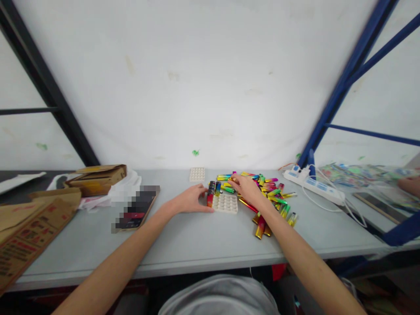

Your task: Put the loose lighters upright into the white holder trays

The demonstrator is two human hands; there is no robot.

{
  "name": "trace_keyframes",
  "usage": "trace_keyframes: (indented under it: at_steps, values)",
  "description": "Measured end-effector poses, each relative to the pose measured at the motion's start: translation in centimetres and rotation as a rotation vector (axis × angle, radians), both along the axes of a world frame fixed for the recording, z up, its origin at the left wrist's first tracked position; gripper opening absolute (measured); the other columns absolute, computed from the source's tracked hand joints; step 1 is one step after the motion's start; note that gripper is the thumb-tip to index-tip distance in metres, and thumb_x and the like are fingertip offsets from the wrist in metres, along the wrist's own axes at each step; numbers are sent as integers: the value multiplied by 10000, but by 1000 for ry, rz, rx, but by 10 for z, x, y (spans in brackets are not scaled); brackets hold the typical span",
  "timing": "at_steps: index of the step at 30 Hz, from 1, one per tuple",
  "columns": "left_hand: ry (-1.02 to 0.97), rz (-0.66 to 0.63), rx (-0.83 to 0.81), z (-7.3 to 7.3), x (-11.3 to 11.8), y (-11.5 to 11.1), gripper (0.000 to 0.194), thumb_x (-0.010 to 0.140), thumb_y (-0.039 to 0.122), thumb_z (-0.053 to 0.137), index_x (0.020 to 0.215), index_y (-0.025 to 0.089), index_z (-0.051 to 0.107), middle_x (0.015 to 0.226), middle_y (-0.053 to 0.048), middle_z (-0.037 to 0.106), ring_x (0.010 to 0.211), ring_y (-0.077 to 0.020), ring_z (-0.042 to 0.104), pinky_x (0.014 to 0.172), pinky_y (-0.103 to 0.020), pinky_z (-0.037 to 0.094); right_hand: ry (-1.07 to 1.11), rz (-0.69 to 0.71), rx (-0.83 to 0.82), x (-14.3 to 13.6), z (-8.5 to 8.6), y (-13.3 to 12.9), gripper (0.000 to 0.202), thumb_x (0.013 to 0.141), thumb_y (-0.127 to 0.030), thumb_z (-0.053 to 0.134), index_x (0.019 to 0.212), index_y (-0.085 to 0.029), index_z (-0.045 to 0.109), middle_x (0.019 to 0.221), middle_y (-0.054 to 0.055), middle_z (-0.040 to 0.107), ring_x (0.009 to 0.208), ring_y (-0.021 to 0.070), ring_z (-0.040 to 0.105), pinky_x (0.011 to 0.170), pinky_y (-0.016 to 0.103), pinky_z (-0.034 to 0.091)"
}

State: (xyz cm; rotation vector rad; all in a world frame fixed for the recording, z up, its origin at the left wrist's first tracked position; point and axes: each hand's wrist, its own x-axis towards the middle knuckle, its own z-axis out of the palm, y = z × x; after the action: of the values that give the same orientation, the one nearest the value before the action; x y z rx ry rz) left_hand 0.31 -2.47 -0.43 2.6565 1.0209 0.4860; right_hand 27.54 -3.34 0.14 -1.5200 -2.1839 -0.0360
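A white tray with round holes (226, 203) lies on the grey table, with several upright coloured tubes (210, 194) along its left side. My left hand (194, 199) is beside these tubes, its thumb and fingers apart around the tray's left edge. Just behind the tray, my right hand (242, 186) has its fingers pinched at the left part of a pile of shiny multicoloured tubes (277, 200); what lies between the fingertips is too small to make out. A second white holed tray (197, 174) lies farther back, near the wall.
On the left are a phone (139, 209), an open cardboard box (98, 178) with white plastic and a printed carton (29, 232). A white power strip (313, 186) with cables is at right, near a blue frame. Another person's hand (410, 186) shows at the far right.
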Motion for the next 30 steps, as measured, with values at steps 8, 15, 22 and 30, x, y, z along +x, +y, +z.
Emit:
trace_keyframes:
  at_steps: [8,15,22,30]
  values:
    - [6,8,-8,0,0,0,629,685,738,707,929,159,680,929,-61,624,821,-230,597,738,-328,491,264,2,59,-7,0,-1,462,1063,-415,319,1029,-181,716,887,94,748,839,233,680,775,304,453]
    - [0,15,-17,1,1,-2,638,676,747,709,931,164,676,933,-67,632,811,-236,597,736,-337,494,535,4,-1,-8,3,-2,319,858,-518,646,866,-199,644,655,-8,602,641,180,547,639,276,405]
    - [12,13,-14,1,1,0,634,681,747,704,931,165,671,916,-62,611,807,-233,581,726,-333,480,600,247,-61,-13,8,-5,458,966,-583,466,721,-202,535,714,5,580,701,164,524,676,279,409]
    - [14,20,-37,2,1,-2,641,684,750,702,938,162,663,947,-69,615,831,-240,583,751,-339,486,861,369,-438,-32,1,-16,458,919,-692,489,819,-253,406,620,-69,408,496,110,356,491,240,323]
